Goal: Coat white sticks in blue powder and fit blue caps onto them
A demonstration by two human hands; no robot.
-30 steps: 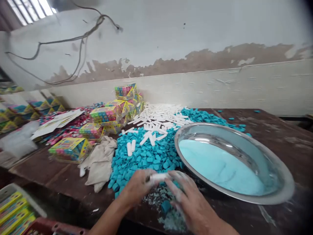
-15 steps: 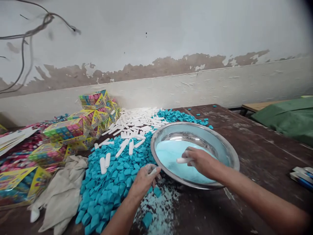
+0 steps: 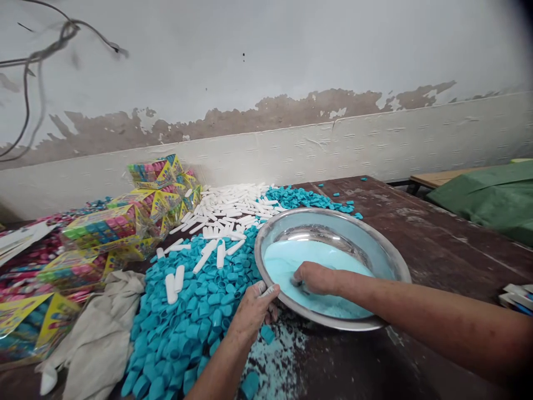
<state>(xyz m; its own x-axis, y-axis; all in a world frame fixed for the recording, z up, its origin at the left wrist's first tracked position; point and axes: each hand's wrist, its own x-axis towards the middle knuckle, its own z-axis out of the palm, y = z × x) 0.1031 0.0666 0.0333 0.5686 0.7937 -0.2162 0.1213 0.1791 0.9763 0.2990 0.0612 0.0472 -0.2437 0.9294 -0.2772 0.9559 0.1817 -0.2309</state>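
Note:
A wide metal bowl (image 3: 395, 261) holds pale blue powder (image 3: 278, 255). My right hand (image 3: 314, 279) reaches inside, closed, with its fingertips dipped in the powder. The white plastic tube it held a moment ago is hidden now by hand and powder. At the bowl's near left rim is my left hand (image 3: 255, 308), dusted with powder, thumb on the edge and fingers curled below it. Beside it spreads a heap of blue plastic caps (image 3: 183, 322), with several white tubes (image 3: 220, 254) lying on top.
Behind the caps lie a pile of white tubes (image 3: 233, 203) and more blue caps (image 3: 300, 197). Colourful packs (image 3: 104, 225) are stacked at left, near a grey cloth (image 3: 100, 333). Spilled powder (image 3: 278, 355) marks the dark table (image 3: 437, 239). A green cover (image 3: 487, 191) is at right.
My right hand has gone down and left into the powder, and the white tube has passed out of sight. The left hand has moved slightly right, onto the bowl's rim.

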